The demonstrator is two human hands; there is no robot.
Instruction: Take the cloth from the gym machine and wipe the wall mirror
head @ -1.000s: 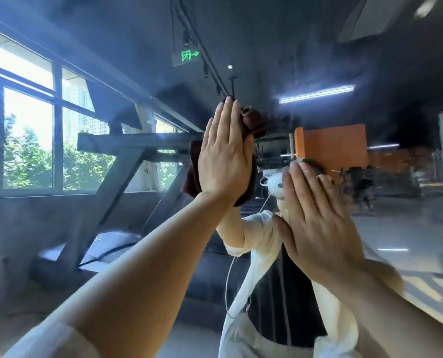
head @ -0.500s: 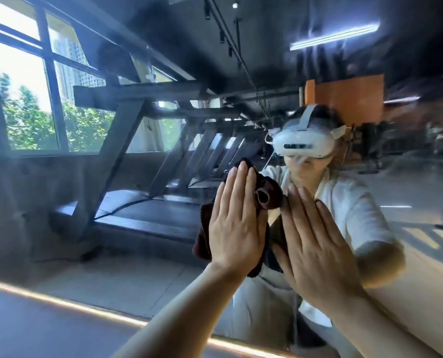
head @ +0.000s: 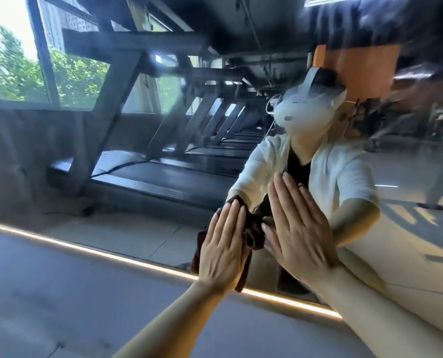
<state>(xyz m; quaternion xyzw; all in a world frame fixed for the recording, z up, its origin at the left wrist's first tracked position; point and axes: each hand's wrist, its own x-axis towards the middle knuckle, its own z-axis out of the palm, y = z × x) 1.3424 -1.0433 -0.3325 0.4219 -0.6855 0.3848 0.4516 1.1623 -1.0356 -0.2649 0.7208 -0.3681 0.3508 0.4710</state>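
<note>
A dark brown cloth (head: 254, 235) is pressed flat against the wall mirror (head: 137, 223) by my left hand (head: 224, 248), fingers straight, close to the mirror's lower edge. Folds of the cloth stick out above and to the right of the palm, and a strip hangs below the wrist. My right hand (head: 296, 226) lies flat on the glass just right of the cloth, fingers straight and together. The mirror shows my own reflection in a white shirt and headset.
A lit strip (head: 112, 255) runs along the mirror's bottom edge, with grey wall (head: 60, 306) below it. Reflected in the glass are a row of treadmills (head: 163, 177), windows with trees at the left, and an orange panel at the upper right.
Both hands have slid down the mirror from head height to near its bottom edge, the left one carrying the cloth along. The view has tilted downward with them.
</note>
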